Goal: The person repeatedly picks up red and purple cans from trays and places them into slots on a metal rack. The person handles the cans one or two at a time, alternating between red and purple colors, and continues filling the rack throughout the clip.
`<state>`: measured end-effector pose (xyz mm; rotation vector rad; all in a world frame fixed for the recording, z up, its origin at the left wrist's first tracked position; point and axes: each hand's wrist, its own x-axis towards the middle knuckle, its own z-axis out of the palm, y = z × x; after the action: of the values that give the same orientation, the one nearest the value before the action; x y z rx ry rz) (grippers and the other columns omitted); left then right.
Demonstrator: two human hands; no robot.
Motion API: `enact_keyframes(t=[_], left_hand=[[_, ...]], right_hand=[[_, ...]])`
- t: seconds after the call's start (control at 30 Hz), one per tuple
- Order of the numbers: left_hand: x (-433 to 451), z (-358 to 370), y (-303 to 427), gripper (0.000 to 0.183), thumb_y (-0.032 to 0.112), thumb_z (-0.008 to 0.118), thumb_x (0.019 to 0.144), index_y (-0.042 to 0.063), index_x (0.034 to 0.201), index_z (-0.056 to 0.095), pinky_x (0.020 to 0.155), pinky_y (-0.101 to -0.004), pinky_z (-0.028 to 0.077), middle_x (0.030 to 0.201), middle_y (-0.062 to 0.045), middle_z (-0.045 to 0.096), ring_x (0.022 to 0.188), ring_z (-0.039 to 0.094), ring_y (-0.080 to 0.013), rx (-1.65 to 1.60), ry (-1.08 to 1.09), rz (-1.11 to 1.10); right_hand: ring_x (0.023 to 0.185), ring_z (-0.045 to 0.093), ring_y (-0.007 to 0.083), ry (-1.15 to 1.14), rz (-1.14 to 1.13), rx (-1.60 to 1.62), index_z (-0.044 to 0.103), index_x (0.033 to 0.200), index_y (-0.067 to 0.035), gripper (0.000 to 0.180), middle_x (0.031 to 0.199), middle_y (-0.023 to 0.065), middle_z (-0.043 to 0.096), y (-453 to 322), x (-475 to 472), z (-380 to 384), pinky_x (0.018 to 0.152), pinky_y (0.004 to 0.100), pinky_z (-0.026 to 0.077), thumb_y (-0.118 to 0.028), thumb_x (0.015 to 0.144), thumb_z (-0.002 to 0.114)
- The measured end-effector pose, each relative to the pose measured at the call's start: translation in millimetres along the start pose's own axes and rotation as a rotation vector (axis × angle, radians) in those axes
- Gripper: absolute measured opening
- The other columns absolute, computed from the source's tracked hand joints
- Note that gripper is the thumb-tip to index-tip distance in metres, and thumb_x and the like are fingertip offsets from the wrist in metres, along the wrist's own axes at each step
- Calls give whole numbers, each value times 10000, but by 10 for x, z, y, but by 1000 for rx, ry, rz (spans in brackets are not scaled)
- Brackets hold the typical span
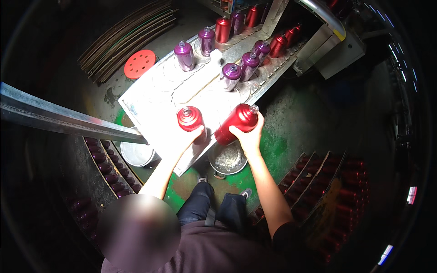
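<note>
My left hand grips a glossy red bottle with a clear neck, standing near the front of a brightly lit conveyor table. Glare washes out much of that hand and the bottle's lower part. In my right hand a second red bottle leans, its neck toward the upper right and its base over the table's front right edge. My thumb and fingers wrap its shoulder. Beyond my hands, several purple bottles and red bottles stand in two rows along the table.
Below the table's front corner sits a round pan. A white bucket is at left, beneath a metal beam. Racked purple bottles lie left, red ones right. A red stool stands beyond the table's left side.
</note>
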<state>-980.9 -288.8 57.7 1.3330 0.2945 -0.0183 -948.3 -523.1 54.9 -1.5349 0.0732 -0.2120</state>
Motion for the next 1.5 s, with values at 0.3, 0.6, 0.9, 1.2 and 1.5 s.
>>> enact_keyframes(t=[0.3, 0.6, 0.9, 1.2, 1.5], left_hand=[[542, -112, -394, 867, 143, 886, 637, -41, 1347, 423, 999, -452, 467, 1214, -248, 568, 1134, 570, -401, 711, 238, 525], [-33, 658, 275, 1153, 161, 881, 656, -62, 1506, 134, 1168, -484, 273, 1470, -317, 281, 1379, 312, -435, 779, 238, 326], [-1020, 1007, -858, 680, 73, 774, 789, -16, 1364, 422, 1052, -395, 407, 1329, -208, 499, 1198, 522, -312, 740, -269, 171], [-1636, 3842, -1824, 622, 45, 764, 782, -11, 1342, 500, 987, -384, 493, 1290, -174, 593, 1157, 600, -291, 558, -1139, -51], [-2910, 7204, -3240, 714, 128, 794, 784, 2, 1398, 454, 983, -431, 502, 1332, -239, 545, 1208, 573, -345, 625, -1503, 336]], right_hand=[[1167, 602, 339, -52, 46, -493, 380, 1343, -81, 958, 1247, 190, 593, 497, 556, 930, 989, 412, 496, -164, 560, 926], [1321, 471, 462, -70, 136, -488, 95, 1557, -101, 1131, 1431, 328, 443, 89, 694, 189, 1115, 434, 398, -99, 698, 830], [1135, 627, 289, 523, 349, -223, 354, 1485, -85, 819, 1250, 212, 605, 1234, -1740, -1741, 951, 387, 513, -48, 780, 768], [1058, 590, 178, 1443, 314, -437, 363, 1490, -63, 714, 1286, 136, 574, 670, -3782, -4722, 891, 337, 527, 27, 866, 698], [1384, 382, 339, 1896, 469, -522, 245, 1549, -36, 745, 1544, 175, 324, 714, -5493, -6799, 1159, 460, 337, -188, 949, 660]])
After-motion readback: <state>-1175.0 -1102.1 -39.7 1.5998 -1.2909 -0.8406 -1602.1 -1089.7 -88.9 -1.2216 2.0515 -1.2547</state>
